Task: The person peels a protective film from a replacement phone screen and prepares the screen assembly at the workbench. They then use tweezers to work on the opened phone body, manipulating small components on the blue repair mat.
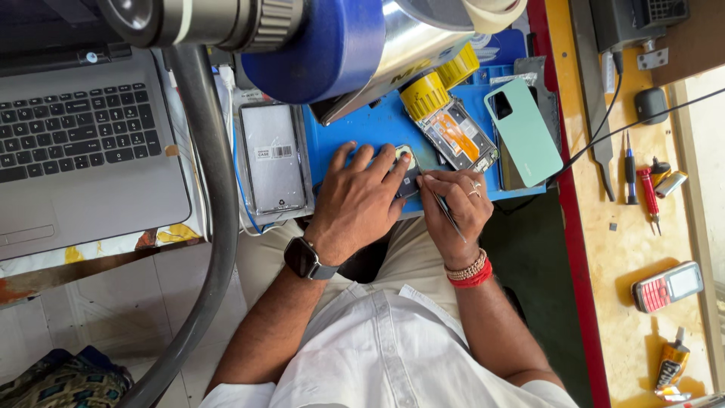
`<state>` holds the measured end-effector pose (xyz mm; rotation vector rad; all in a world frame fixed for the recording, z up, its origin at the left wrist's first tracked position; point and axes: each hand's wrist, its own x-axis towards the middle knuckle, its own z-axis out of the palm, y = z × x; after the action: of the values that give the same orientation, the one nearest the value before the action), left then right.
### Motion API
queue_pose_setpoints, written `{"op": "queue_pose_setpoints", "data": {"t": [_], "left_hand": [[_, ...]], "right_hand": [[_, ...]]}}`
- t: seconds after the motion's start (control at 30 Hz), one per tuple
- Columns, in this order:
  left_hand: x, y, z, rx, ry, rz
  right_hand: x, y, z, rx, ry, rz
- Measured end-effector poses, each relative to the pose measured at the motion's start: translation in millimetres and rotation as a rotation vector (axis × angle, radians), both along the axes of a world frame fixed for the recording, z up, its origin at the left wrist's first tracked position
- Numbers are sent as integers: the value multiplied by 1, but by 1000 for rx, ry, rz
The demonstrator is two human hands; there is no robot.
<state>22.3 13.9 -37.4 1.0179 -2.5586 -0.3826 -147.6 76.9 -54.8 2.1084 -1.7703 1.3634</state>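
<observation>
Hands at work over a blue rubber repair mat [362, 136] on the tabletop: the left hand [359, 200], a dark smartwatch [306, 259] on its wrist, lies flat with fingers spread and pressed down on a small dark phone part with a round camera ring [406, 168], pinning it to the near edge of the mat. The right hand [453, 204], with rings on its fingers and red and beaded bracelets [470, 272] at the wrist, has its fingers pinched together on a thin metal tool [447, 211] whose tip meets the part's right edge.

Just beyond the hands on the mat lies an opened phone frame with an orange flex cable [459, 134], and beside it to the right a mint-green phone back cover [523, 132]. To the left of the mat sits a clear-wrapped grey phone case [272, 157]. A grey laptop [83, 143] occupies the far left, and a blue-and-silver microscope body [340, 41] hangs overhead. On the yellow shelf at right rest a red-handled screwdriver [649, 195] and a small red-keyed mobile phone [667, 285].
</observation>
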Motion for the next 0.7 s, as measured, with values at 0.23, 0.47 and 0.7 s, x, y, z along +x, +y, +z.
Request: {"op": "queue_pose_setpoints", "data": {"t": [0.23, 0.47, 0.7], "left_hand": [[3, 3, 0, 16, 3, -11], [2, 0, 2, 41, -26, -18], [2, -1, 0, 17, -18, -14]], "right_hand": [[-1, -4, -11, 107, -126, -3], [-2, -9, -9, 138, -157, 18], [1, -14, -7, 120, -96, 23]]}}
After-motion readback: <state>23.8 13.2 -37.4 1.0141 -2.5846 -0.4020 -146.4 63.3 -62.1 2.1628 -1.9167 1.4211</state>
